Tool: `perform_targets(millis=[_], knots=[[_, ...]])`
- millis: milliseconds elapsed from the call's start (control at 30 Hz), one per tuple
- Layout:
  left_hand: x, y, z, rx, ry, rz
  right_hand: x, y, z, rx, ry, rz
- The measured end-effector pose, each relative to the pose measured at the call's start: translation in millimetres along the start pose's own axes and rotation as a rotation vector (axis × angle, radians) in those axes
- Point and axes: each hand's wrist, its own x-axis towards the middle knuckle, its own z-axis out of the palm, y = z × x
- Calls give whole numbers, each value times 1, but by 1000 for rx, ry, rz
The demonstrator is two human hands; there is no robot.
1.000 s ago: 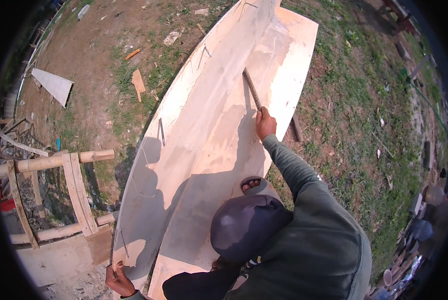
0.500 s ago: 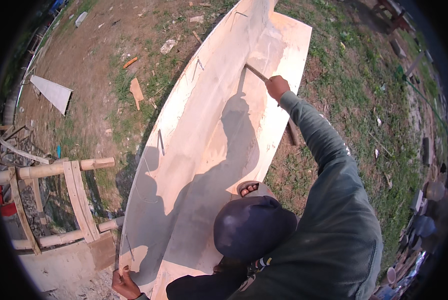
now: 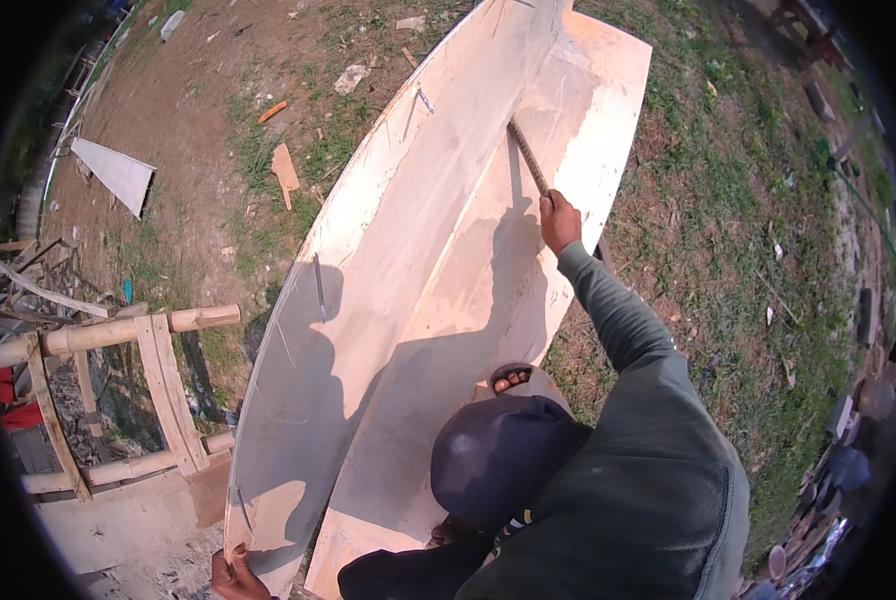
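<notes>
A long pale curved shell (image 3: 388, 240), shaped like a hull, lies before me with a lengthwise seam. Its left panel (image 3: 298, 440) and right panel (image 3: 388, 470) stand apart at the near end, a dark gap between them. My right hand (image 3: 561, 220) is closed round a thin brown ridged rod (image 3: 530, 160), whose far tip meets the shell by the seam. At the lower left my left hand (image 3: 236, 575) pinches the left panel's near outer edge. Nails (image 3: 319, 290) stick out along that panel. My sandalled foot (image 3: 513, 378) rests at the right panel's side.
A bamboo and wood frame (image 3: 158, 385) stands at left, close to the shell. Beyond it lies a pale tapered board (image 3: 116, 176) on bare soil. Wood scraps (image 3: 284, 172) dot the grass. Along the right rim sits assorted clutter (image 3: 848, 465).
The rod has swung to a steeper angle, its tip still at the seam area, and my right hand sits lower. At the near end the gap between the panels looks wider.
</notes>
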Motion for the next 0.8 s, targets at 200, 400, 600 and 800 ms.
perform_targets(millis=[200, 400, 600, 800], knots=[[2, 1, -33, 154, -109, -238, 61, -20, -78, -140, -90, 107], [1, -1, -24, 601, -176, -87, 248, -57, -87, -208, -333, 325], [-13, -37, -8, 663, -197, 46, 228, -9, -22, -123, -76, 222], [-16, -80, -29, 822, -257, 15, 162, -11, 19, 46, 160, 228]])
